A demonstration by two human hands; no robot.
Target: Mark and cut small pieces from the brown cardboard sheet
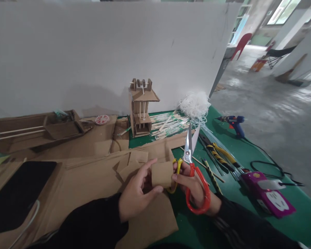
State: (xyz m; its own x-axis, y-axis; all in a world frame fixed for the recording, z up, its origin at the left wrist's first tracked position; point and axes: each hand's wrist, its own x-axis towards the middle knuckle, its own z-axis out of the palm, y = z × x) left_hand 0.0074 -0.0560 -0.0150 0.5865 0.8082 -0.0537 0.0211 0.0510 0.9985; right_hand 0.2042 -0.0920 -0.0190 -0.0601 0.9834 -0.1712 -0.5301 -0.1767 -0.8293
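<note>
A small, slightly curved piece of cardboard (161, 175) is held up in front of me. My left hand (138, 193) grips its left side, thumb along the lower edge and fingers behind. On its right edge, my right hand (190, 183) pinches the same piece with thumb and fingertips. Scissors (188, 152) with one red and one yellow handle hang on my right hand, blades parted and pointing away from me. Below lie cut cardboard pieces (134, 157) and a larger cardboard sheet (88, 186). Some fingers of both hands are hidden behind the piece.
A cardboard model (140, 110) with sticks stands at the back. Wrapped sticks (168, 124) and white tubing (195, 107) lie beside it. Pliers (224, 155), a purple power strip (268, 195) and a blue glue gun (233, 124) are at right. A cardboard boat shape (38, 131) sits left.
</note>
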